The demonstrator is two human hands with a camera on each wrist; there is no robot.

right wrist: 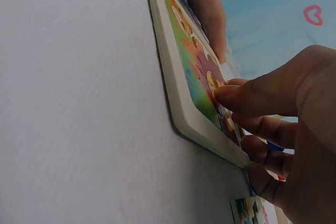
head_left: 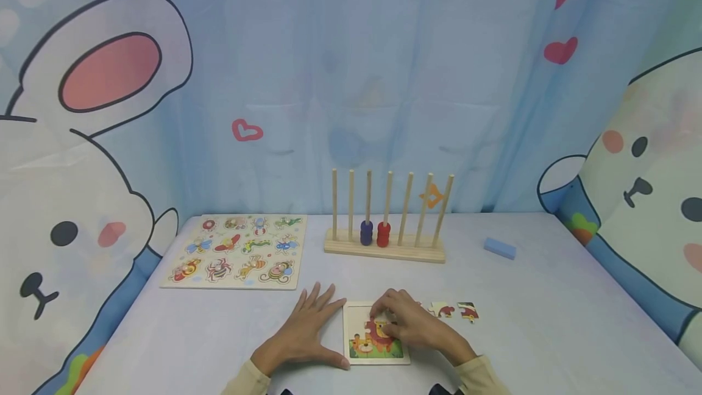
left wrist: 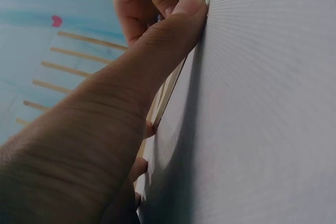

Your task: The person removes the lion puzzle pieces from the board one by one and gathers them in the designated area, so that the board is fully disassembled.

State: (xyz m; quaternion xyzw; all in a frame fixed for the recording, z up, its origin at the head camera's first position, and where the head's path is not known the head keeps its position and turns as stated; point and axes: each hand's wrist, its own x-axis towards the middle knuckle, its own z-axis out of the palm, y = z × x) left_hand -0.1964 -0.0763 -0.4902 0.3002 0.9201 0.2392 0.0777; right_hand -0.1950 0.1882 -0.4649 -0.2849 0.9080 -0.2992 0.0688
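A small wooden jigsaw puzzle in a pale frame (head_left: pixel 377 361) lies on the table, with a lion and another animal pictured in its lower part. My left hand (head_left: pixel 311 333) is spread at the frame's left side, its thumb by the near left corner. Over the right part of the puzzle, my right hand (head_left: pixel 408 322) has bent fingers and holds a puzzle piece between thumb and fingertips, mostly hidden by them. In the right wrist view, the right thumb (right wrist: pixel 236 98) rests on the lion picture, and the other fingers reach over the frame's edge.
Loose puzzle pieces (head_left: pixel 468 311) lie right of the frame. Behind stands a wooden peg rack (head_left: pixel 384 252) with blue and red beads on two pegs. An insect picture board (head_left: pixel 236 252) lies at the back left, a blue block (head_left: pixel 499 249) at the right. A printed curtain (head_left: pixel 351 78) hangs behind.
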